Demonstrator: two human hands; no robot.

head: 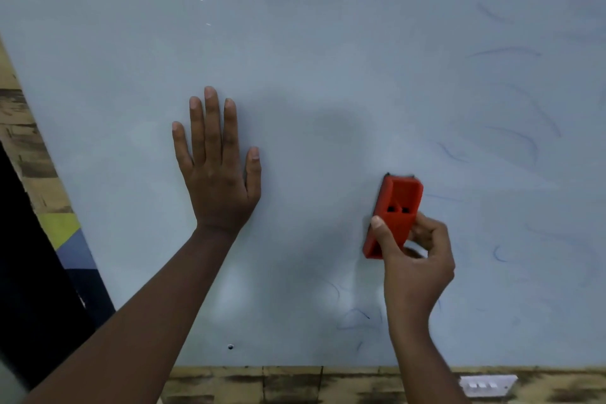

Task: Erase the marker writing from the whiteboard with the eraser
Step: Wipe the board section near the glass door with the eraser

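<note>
At the bottom of the frame a white switch plate (488, 385) sits on the wood-patterned wall (295, 385) under the whiteboard (311, 52). Lower right of centre, the right hand (416, 259) grips the red eraser (395, 210), thumb and curled fingers clamped on its sides, pressing it to the board. Left of centre, the left hand (218, 170) lies flat on the board, fingers straight and spread. Faint blue marker traces (518, 138) remain across the right side.
</note>
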